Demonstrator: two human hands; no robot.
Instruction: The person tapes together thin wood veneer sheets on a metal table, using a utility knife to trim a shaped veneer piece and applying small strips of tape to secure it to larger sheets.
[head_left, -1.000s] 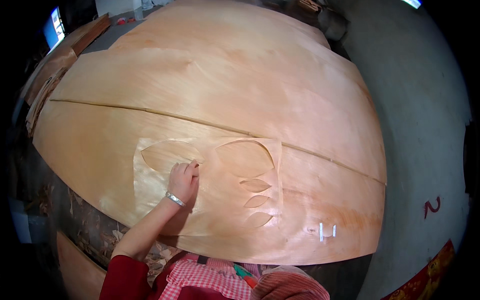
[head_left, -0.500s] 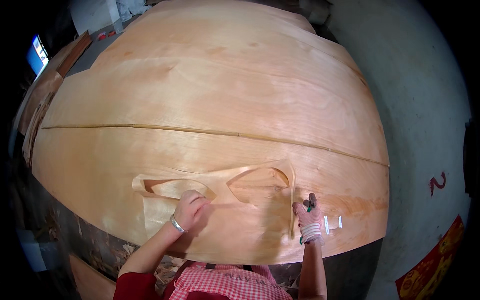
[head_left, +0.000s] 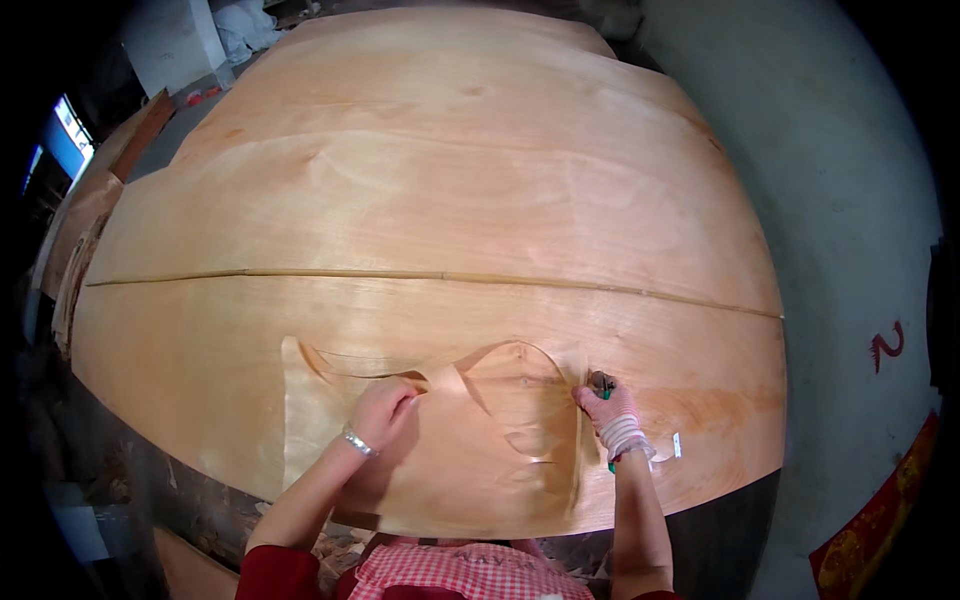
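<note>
A thin, pale wood veneer piece (head_left: pixel 440 470) with curved openings lies at the near edge of a large veneer sheet (head_left: pixel 450 210). My left hand (head_left: pixel 382 412), bare with a silver bracelet, is closed on the veneer strip between the two openings. My right hand (head_left: pixel 610 412) wears a pinkish glove with dark fingertips and a white cuff. It is closed round a slim green tool (head_left: pixel 611 466), mostly hidden by the fingers, at the piece's raised right edge. Through the right opening, the wood below shows.
A thin bamboo strip (head_left: pixel 440 275) runs across the sheet, beyond my hands. A white tape strip (head_left: pixel 677 444) is right of the glove. A grey wall (head_left: pixel 800 180) stands on the right; wood scraps (head_left: pixel 340 545) lie below the near edge. A lit screen (head_left: pixel 70 140) is far left.
The veneer piece has shifted and its left opening has folded narrower. My right hand has moved slightly left, against the piece's right edge. My left hand keeps its grip on the veneer.
</note>
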